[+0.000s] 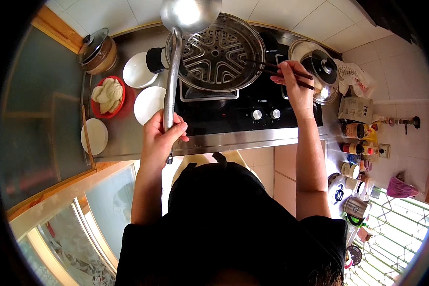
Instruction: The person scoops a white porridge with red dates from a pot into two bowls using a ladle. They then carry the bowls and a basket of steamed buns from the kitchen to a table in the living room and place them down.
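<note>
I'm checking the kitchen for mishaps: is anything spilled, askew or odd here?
Nothing clearly stands out. The left hand holds the metal ladle, the right hand the chopsticks over the steamer; the red bowl of dough-like pieces sits upright, with no visible spill.

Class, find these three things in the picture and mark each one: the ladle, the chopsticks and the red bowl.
Ladle (173,76): head view, on its long handle.
Chopsticks (268,65): head view, on one stick's shaft.
Red bowl (123,99): head view, on its right-hand rim.

White dishes (148,106), a red bowl (123,98) and a lidded pot (98,56) occupy my steel bench (121,145) left of the black stove (214,117).
</note>
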Motion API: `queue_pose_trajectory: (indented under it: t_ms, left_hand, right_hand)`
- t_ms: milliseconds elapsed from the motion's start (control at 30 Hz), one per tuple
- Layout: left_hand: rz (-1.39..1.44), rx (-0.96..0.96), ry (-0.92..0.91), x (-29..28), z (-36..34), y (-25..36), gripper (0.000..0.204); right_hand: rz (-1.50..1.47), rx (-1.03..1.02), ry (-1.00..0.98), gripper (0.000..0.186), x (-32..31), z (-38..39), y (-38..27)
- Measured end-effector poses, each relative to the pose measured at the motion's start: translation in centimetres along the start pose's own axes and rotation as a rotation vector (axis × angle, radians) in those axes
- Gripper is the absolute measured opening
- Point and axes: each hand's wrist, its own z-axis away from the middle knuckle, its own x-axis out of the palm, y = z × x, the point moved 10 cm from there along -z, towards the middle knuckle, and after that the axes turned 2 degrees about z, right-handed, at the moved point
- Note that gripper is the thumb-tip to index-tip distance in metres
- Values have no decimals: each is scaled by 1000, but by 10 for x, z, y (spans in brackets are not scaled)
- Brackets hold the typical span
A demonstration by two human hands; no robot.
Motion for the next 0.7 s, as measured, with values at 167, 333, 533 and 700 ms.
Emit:
queue_pose_trajectory:
  t_ms: [167, 333, 533, 700]
  left_hand:
    - [13, 9, 3, -5, -5, 2, 12]
    - [2, 14, 29, -9, -3, 10, 13]
    - [-16, 55, 34, -19, -1, 21, 14]
    - [-17, 72, 25, -23, 0, 27, 15]
  right_hand:
    - [-5, 67, -15, 23, 4, -10, 4]
    - [-82, 42, 17, 24, 5, -16, 9]
    - [-99, -9, 52, 23, 10, -6, 4]
    - [-204, 86, 121, 28, -22, -14, 29]
